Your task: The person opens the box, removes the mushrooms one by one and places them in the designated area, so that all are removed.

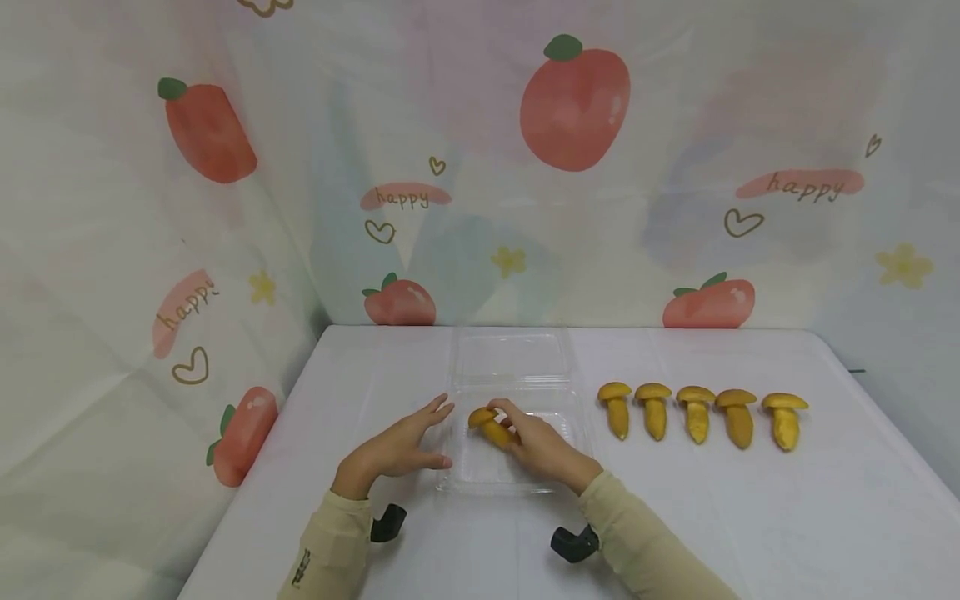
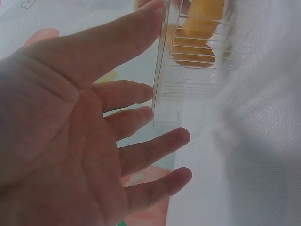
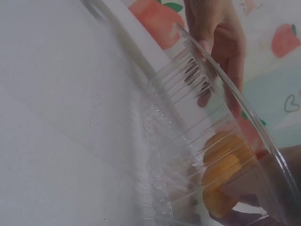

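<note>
A clear plastic clamshell box [image 1: 513, 487] sits on the table with its lid [image 1: 513, 354] laid back. My right hand [image 1: 546, 447] reaches into the base and holds a yellow-brown mushroom [image 1: 489, 429] by its stem, cap pointing left. Through the box's ribbed wall, the right wrist view shows that mushroom [image 3: 221, 169] with the fingers around it. My left hand [image 1: 396, 446] is at the left side of the box, thumb and fingers spread. In the left wrist view, thumb and fingertips come up to the rim of the box [image 2: 162, 94], and the palm holds nothing.
Several more mushrooms [image 1: 696, 414] stand in a row to the right of the box, caps toward the back. A white cloth covers the table [image 1: 847, 517]. Patterned curtains [image 1: 480, 250] close off the back and left. Black angled pieces [image 1: 576, 544] show beside both wrists.
</note>
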